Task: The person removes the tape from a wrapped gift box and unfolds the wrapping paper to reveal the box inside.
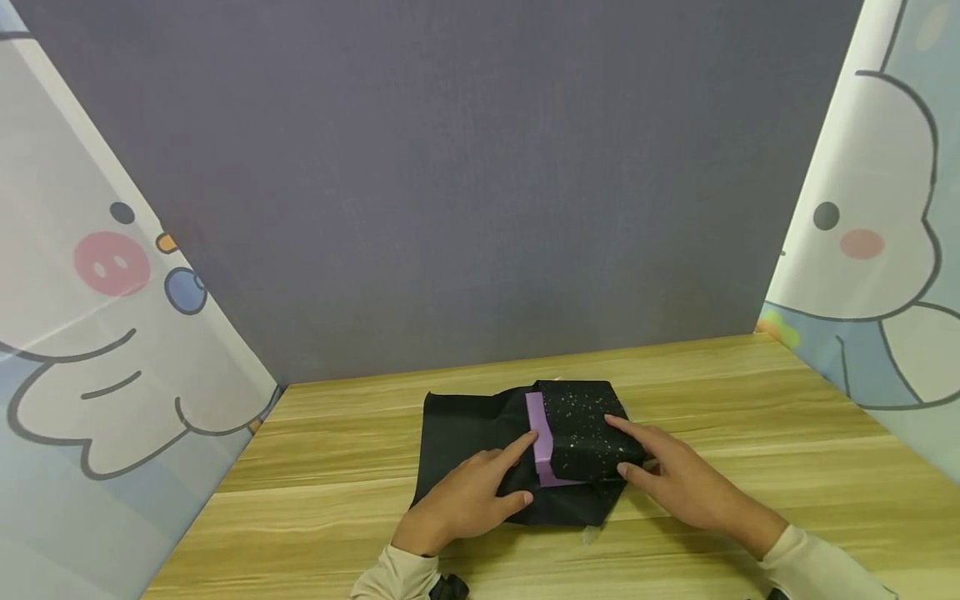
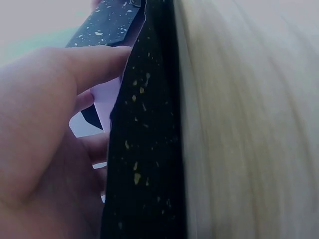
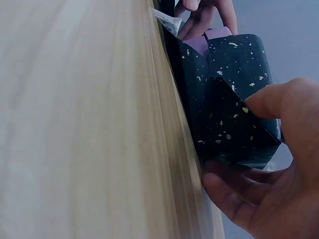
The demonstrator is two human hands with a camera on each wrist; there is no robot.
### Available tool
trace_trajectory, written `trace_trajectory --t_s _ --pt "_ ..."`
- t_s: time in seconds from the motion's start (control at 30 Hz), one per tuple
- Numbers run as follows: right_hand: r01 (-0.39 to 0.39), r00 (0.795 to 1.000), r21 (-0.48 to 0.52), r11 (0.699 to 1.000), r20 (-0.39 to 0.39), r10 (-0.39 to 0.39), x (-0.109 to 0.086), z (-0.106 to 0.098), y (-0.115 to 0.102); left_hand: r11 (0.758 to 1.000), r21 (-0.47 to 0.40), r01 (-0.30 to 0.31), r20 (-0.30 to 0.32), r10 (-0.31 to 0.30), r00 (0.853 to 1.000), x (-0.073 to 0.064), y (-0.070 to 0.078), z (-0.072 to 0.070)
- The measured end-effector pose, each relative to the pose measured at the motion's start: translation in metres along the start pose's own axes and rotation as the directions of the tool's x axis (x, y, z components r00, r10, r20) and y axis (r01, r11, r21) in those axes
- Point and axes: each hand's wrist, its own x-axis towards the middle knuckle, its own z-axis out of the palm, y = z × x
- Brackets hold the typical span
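Observation:
A purple box [image 1: 538,433] lies partly wrapped in black speckled wrapping paper [image 1: 588,425], which covers its top and right end. The paper's plain dark side [image 1: 461,425] spreads out to the left on the table. My left hand [image 1: 468,496] is over that sheet, its index fingertip touching the box's uncovered left part and its thumb spread toward me. At the right end, my right hand [image 1: 682,479] holds the wrapped box. In the right wrist view its thumb [image 3: 271,102] presses a folded triangular flap [image 3: 227,119], and the other fingers [image 3: 229,199] curl by the lower edge.
Wood-grain table [image 1: 300,492] lies under everything. A dark grey panel [image 1: 465,183] stands at the back, with cartoon-printed sheets [image 1: 90,333] on both sides. A bit of clear film or tape [image 3: 167,21] sticks out from the paper's near edge.

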Motion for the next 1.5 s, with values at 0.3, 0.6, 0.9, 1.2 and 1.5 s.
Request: trace_trajectory --t_s 0.3,0.6,0.9,1.2,1.5 --pt "-0.023 0.999 -0.012 1.0 -0.031 0.023 0.002 -0.002 0.001 0.997 0.071 -0.004 -0.022 0.005 1.0 0.002 -0.002 0.002" --pt "-0.035 0.996 -0.035 0.999 -0.079 0.032 0.003 -0.012 0.003 0.99 0.141 -0.022 -0.037 0.028 0.999 0.003 -0.002 0.004" --pt "-0.014 0.993 0.019 1.0 -0.115 0.016 0.005 -0.019 0.007 0.986 0.164 0.016 -0.027 -0.012 1.0 0.002 0.0 0.004" --pt "-0.018 0.996 0.026 1.0 -0.091 0.02 0.006 -0.025 0.006 0.984 0.179 0.025 -0.015 -0.023 1.0 0.001 0.001 0.006" --pt "-0.013 0.997 -0.008 1.0 -0.071 0.012 0.005 -0.03 0.009 0.983 0.183 0.028 -0.006 -0.028 1.0 0.001 0.003 0.005"
